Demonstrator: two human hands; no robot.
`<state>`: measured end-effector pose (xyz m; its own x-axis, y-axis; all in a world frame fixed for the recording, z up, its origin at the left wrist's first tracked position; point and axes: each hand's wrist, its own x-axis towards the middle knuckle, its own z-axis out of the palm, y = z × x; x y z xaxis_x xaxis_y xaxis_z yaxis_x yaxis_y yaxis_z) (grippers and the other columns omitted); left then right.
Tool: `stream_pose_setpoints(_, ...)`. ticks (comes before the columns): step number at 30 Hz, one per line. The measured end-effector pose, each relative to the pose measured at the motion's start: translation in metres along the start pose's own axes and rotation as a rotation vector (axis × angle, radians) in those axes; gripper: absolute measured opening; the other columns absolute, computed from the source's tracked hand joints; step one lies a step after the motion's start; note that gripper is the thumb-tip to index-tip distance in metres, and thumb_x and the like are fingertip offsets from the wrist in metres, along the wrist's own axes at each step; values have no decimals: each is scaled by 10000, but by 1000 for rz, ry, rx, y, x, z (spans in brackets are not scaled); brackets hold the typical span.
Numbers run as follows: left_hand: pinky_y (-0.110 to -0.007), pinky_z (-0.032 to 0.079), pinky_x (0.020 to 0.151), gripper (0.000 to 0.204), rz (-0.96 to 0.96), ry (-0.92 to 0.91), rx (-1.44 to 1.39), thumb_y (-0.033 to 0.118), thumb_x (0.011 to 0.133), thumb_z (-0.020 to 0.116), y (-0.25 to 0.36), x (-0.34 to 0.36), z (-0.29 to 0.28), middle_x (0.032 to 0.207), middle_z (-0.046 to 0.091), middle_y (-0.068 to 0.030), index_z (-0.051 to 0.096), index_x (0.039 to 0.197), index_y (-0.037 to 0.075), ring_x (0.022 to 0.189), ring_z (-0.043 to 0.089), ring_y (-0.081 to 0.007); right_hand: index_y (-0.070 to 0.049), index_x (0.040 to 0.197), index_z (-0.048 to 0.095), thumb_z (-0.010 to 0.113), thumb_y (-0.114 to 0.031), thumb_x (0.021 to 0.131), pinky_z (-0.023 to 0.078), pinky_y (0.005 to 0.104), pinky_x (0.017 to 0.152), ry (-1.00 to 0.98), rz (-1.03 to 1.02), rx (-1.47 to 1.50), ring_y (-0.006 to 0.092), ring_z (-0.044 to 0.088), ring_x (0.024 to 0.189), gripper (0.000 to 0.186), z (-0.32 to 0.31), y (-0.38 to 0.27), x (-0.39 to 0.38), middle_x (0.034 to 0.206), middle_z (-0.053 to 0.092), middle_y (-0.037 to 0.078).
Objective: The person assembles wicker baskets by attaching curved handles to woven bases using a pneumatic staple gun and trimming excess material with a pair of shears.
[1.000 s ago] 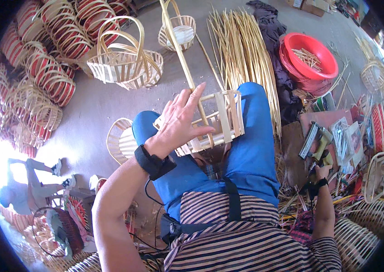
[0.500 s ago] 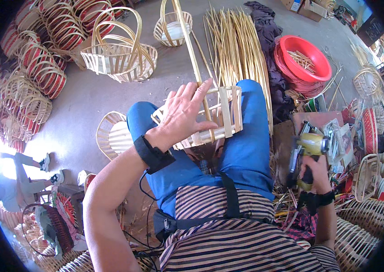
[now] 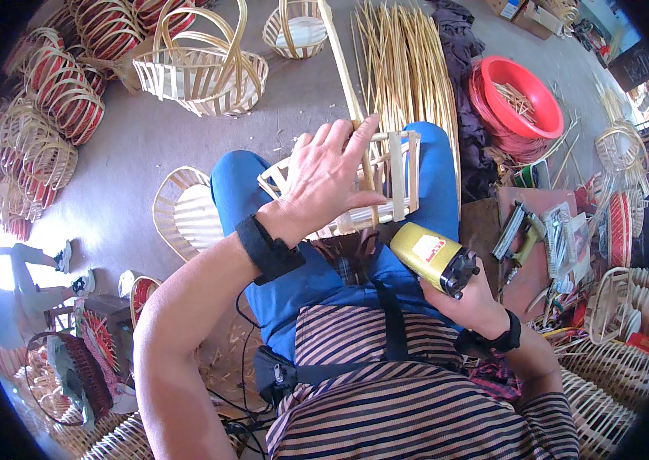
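A small bamboo basket (image 3: 406, 175) lies tilted on its side across my thighs. My left hand (image 3: 321, 176) grips its side, holding a long bamboo strip (image 3: 342, 61) against it. This strip runs up and away past my knees; my index finger and thumb lie along it. In my right hand (image 3: 472, 301) is a yellow-green air staple gun (image 3: 426, 253), just right of the basket and apart from it. My fingers close round its body, partly hidden beneath it. A second staple gun (image 3: 525, 239) lies on a reddish board (image 3: 510, 287) at my right.
Handled baskets (image 3: 213, 84) stand ahead on the left, with an oval basket (image 3: 183, 215) by my left knee. Stacked red-banded baskets (image 3: 64, 88) fill the far left. Ahead lie long bamboo strips (image 3: 405, 73), beside a red basin (image 3: 543, 111) of short pieces. A black cable (image 3: 242, 368) hangs at my waist.
My right hand has lifted a staple gun off the board area and brought it left, close to the basket. The left hand keeps its hold on the basket and strip.
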<state>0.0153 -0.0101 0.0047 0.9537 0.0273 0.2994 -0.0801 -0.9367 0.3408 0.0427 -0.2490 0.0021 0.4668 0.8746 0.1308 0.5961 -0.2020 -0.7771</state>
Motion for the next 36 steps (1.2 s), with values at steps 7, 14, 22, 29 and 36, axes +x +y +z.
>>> stream_pose_setpoints(7,-372,348,733,880,16,26,12,419,517,692,1,1,2,957,445,-138,306,1214,47,879,442,-281,4,839,554,581,-30,639,443,313,646,-3,92,72,262,566,706,204,-3,-6,4,785,573,126)
stream_pose_setpoints(14,-379,352,759,885,0,0,17,410,512,695,-5,-2,6,984,442,-136,299,1225,66,910,442,-290,4,1023,490,589,-50,664,436,266,691,-44,147,163,209,572,780,376,-1,-12,16,870,573,136)
stream_pose_setpoints(22,-367,323,787,1144,-140,155,11,504,452,708,-3,-8,-4,932,491,-96,114,1257,-51,870,460,-240,15,946,533,561,-30,681,437,277,707,100,277,360,184,576,786,269,-26,-15,15,867,591,108)
stream_pose_setpoints(29,-354,378,691,1023,-280,28,-110,407,544,697,9,-10,5,813,547,-69,100,1288,39,775,527,-240,14,967,525,523,-13,706,424,266,741,128,260,474,148,558,822,262,-36,-14,42,889,589,83)
stream_pose_setpoints(36,-358,361,662,938,-211,38,-68,330,591,679,17,-19,13,847,532,-83,118,1292,58,791,511,-236,-16,1095,445,498,9,731,390,163,451,22,171,390,29,473,520,369,-28,-2,50,913,580,48)
